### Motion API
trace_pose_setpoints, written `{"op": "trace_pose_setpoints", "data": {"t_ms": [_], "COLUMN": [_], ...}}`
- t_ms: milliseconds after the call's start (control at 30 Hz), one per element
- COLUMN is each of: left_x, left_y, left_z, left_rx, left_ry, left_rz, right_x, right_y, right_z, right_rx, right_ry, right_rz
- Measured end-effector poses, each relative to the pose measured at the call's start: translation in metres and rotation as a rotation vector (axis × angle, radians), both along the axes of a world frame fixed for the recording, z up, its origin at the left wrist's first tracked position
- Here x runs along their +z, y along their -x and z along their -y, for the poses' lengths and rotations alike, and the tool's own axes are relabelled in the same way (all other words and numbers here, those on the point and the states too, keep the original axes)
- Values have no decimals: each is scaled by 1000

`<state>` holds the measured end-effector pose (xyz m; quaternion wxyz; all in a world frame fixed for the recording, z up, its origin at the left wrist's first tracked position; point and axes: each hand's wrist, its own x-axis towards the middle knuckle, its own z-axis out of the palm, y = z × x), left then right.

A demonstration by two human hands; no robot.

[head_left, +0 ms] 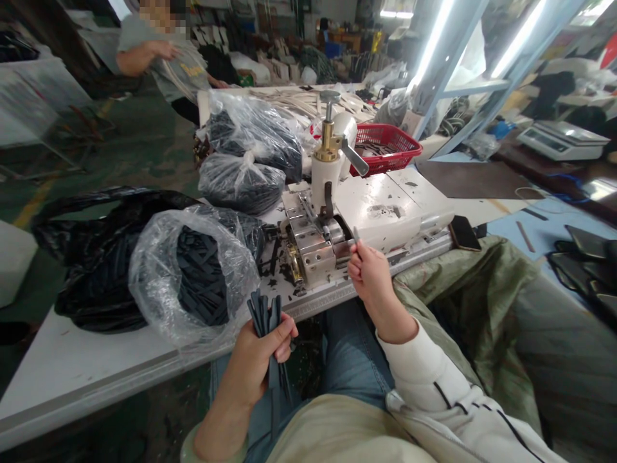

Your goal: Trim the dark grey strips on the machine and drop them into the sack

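My left hand (253,363) is shut around a bundle of dark grey strips (264,315), which stick out above and below my fist. My right hand (371,276) pinches a thin grey strip (355,235) between thumb and finger, just off the front of a white bench machine with a polished metal head (313,247). Black scraps lie around the machine's base. To the left of my hands, a clear plastic bag of black strips (202,276) lies open on the white table (62,366).
A black bin bag (91,270) lies at the table's left. Tied bags of dark strips (253,132) sit behind the machine, beside a red basket (385,149). A phone (465,233) rests on the table edge. A green woven sack (463,289) lies right of my lap. A co-worker (159,58) stands beyond, holding pale strips.
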<state>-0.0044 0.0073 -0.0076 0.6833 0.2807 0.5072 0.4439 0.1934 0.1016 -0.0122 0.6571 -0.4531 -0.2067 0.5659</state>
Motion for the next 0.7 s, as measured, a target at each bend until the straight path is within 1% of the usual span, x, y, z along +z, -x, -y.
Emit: {"op": "trace_pose_setpoints", "data": {"t_ms": [67, 100, 167, 200, 233, 267, 300, 333, 367, 400, 433, 467, 500, 533, 567, 600, 633, 700], "left_x": [2, 3, 2, 2, 1, 1, 1, 1, 1, 1, 2, 2, 2, 2, 2, 2, 2, 3], "left_y": [-1, -1, 0, 1, 1, 1, -1, -3, -5, -9, -13, -18, -22, -26, -28, -30, -30, -27], "left_z": [1, 2, 3, 4, 4, 4, 4, 4, 4, 3, 3, 4, 5, 6, 8, 10, 13, 17], "left_rx": [-25, -42, -79, -97, -116, -137, -160, -187, -217, -250, -284, -317, -351, -387, -422, -450, -467, -454], "left_ry": [6, 10, 22, 31, 43, 59, 75, 89, 99, 107, 114, 118, 119, 115, 106, 92, 78, 65], "left_rz": [51, 83, 153, 186, 216, 243, 263, 277, 284, 283, 272, 253, 225, 190, 146, 101, 61, 21], "right_x": [-6, -12, -30, -41, -50, -58, -64, -66, -65, -61, -54, -46, -38, -30, -23, -18, -14, -12], "right_y": [-26, -44, -89, -113, -136, -156, -170, -178, -177, -168, -152, -129, -103, -76, -50, -27, -8, 18], "right_z": [16, 29, 63, 82, 100, 117, 131, 142, 148, 151, 150, 147, 141, 133, 126, 119, 113, 105], "right_rx": [-178, -283, -463, -529, -522, -480, -451, -411, -370, -306, -206, -77, 100, 251, 371, 462, 524, 585], "right_ry": [-38, -33, 53, 151, 284, 417, 512, 560, 551, 492, 401, 300, 199, 119, 67, 33, 10, -1], "right_rz": [110, 197, 460, 650, 885, 1130, 1348, 1511, 1589, 1567, 1450, 1267, 1029, 821, 655, 531, 446, 328]}}
